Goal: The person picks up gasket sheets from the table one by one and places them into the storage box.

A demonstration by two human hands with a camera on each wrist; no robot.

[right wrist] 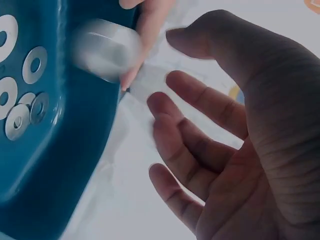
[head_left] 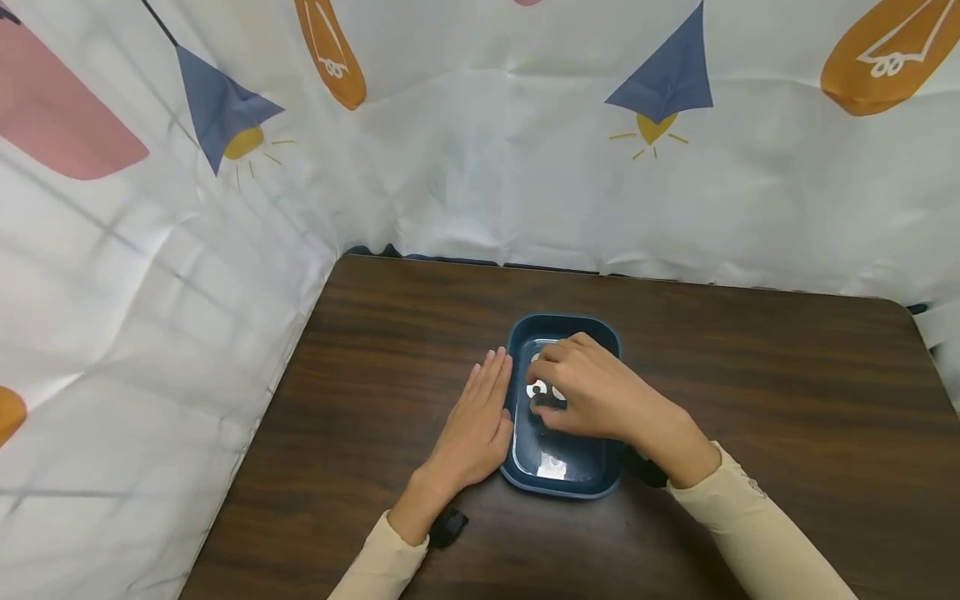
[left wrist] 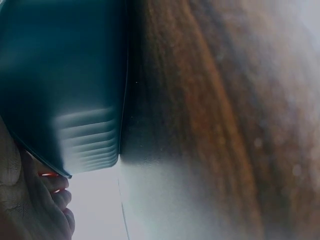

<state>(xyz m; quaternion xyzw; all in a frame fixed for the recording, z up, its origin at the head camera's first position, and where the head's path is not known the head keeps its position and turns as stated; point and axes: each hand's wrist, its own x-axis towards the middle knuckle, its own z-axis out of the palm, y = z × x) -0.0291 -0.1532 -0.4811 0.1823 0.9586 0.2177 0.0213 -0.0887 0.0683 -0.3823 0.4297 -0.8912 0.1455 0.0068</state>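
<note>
Flat steel washers (right wrist: 20, 95), glossy blue tray (head_left: 562, 479)

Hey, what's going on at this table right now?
A person is working at a blue tray on a dark wood table. The right hand reaches down into the tray, over a few flat metal washers lying on its floor; no washer is visibly gripped. The left hand lies flat on the table against the tray's left side.

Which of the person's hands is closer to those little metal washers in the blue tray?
The right. The right hand hovers over the blue tray, fingers loosely curled just above the washers. The left hand lies flat on the table, against the tray's outer left wall.
</note>
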